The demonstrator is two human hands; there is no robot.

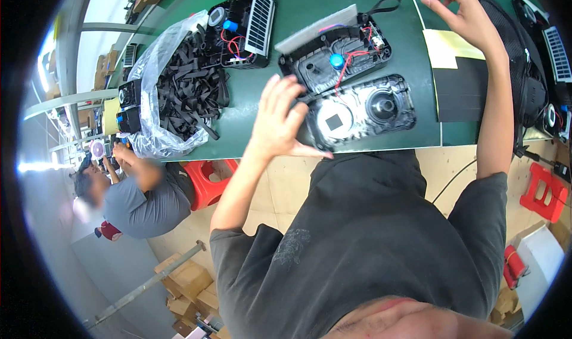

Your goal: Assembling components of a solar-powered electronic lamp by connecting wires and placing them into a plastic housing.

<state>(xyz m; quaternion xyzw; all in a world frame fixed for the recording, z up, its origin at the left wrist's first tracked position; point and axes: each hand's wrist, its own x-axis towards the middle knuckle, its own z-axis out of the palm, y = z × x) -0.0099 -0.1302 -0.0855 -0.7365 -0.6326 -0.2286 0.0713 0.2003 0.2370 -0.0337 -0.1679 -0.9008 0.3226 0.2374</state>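
My left hand [277, 119] is open, its fingers and thumb apart, at the left end of an opened black plastic casing. The near casing half [398, 113] lies inside up, showing a round speaker [381, 104] and a white disc with a dark square [335, 121]. Behind it is the other half [357, 62], tilted, with red wires and a blue round part [336, 61]. A solar panel seen nearly edge-on [316, 30] stands along its far side, and a black strap loop [384, 5] sticks out. My right hand [456, 8] is raised at the far right, fingers loosely bent and apart, holding nothing visible.
A clear plastic bag [149, 112] of black straps [189, 91] lies to the left, beside another casing with a solar panel [260, 23]. Yellow paper [456, 45] and a black sheet [459, 91] lie right, near a black mesh bag [506, 47]. A person [146, 205] sits at left.
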